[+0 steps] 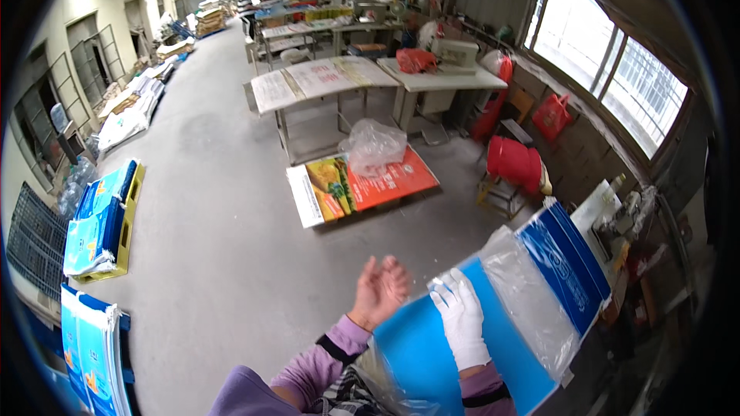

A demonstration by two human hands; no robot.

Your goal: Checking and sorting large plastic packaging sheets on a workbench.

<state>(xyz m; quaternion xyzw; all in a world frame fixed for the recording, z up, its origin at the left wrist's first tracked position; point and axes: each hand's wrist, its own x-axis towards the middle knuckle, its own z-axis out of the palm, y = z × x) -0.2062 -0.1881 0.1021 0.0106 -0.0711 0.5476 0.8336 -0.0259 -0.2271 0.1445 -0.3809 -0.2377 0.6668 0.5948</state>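
Workshop hall: grey floor [223, 277], barred windows [647, 100] on the right, long pale tabletop [289, 85] further back. Blue printed flat sacks [89, 250] sit on a yellow pallet [123, 250] at left. On the floor ahead, an orange, yellow and white printed flat stack [416, 173] with a crumpled clear plastic bag [375, 146] on top.

Work in hand: plain bright-blue flat sheet [416, 354], directly in front of the person, lower right. Wrinkled clear plastic film [528, 293] lies just beyond its right part; dark-blue printed flat sacks [563, 262] past that. What carries them is mostly covered, can't tell.

Right hand [461, 320], white glove: palm down on the sheet, fingers extended, near the far edge. No pinch visible. Left hand [379, 293], bare: fingers loosely curled and apart, just off the sheet's left edge, nothing visible in it.

Step, my read: steadying or smoothing the sheet, not lifting. Next move calls for the left hand on the near-side edge, right hand keeping light flat pressure so the sheet doesn't skate. Film looks slippery; could drag along.
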